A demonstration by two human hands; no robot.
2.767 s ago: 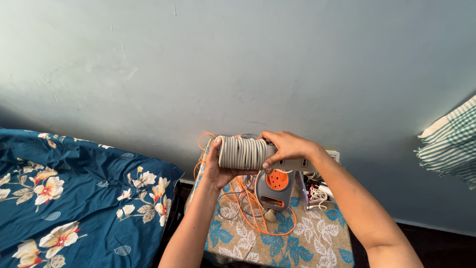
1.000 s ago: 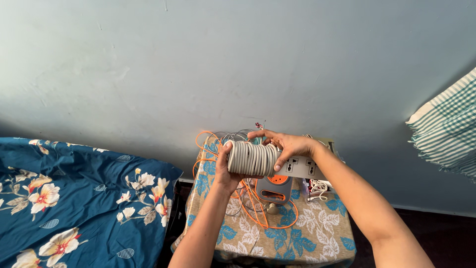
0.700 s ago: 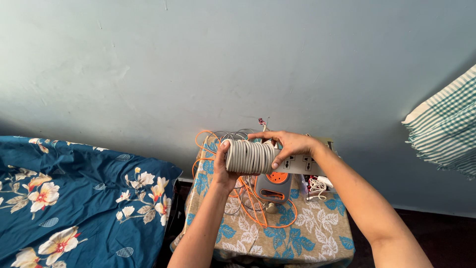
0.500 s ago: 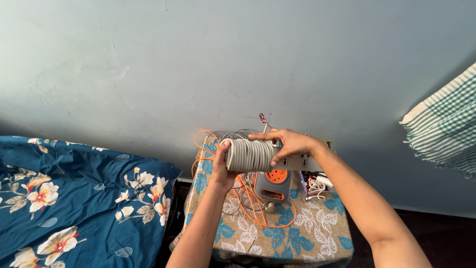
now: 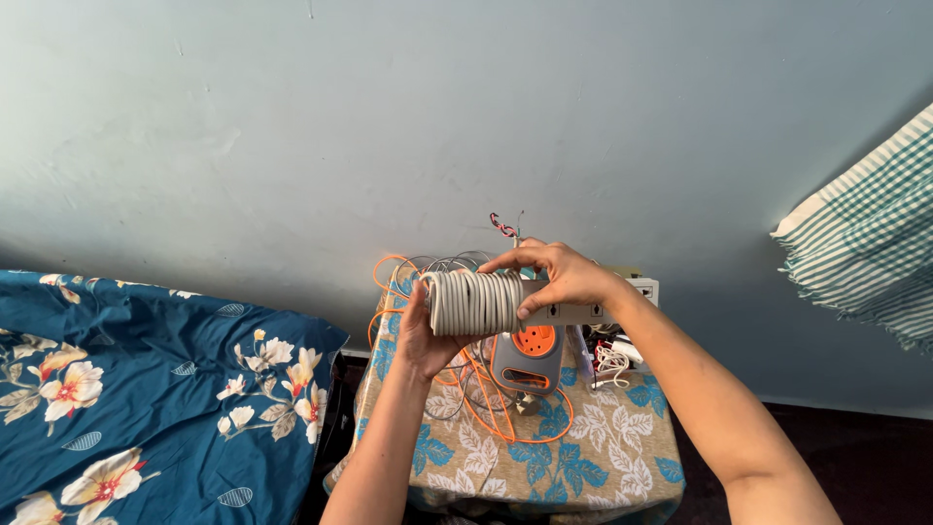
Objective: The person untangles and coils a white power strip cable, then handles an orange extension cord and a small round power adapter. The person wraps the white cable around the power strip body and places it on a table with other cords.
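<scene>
A grey power strip [image 5: 595, 312] has its pale cord [image 5: 476, 302] wound in tight coils around its left half. My left hand [image 5: 420, 337] grips the coiled end from below and the left. My right hand [image 5: 551, 275] rests over the top of the strip beside the coils, fingers holding the cord's bare end [image 5: 502, 227], which shows short coloured wires sticking up. Both hands hold the strip level in the air above a small table.
Below sits a small table with a leaf-patterned cloth [image 5: 583, 457], bearing a grey and orange cord reel [image 5: 530, 357], loose orange cable [image 5: 486, 408] and white cables [image 5: 612, 362]. A blue floral bedspread [image 5: 146, 389] lies left. A striped green cloth [image 5: 865, 243] hangs right.
The strip and both hands have shifted slightly left and up in view. The cord's bare end, out of sight at first, now stands up above my right hand's fingers.
</scene>
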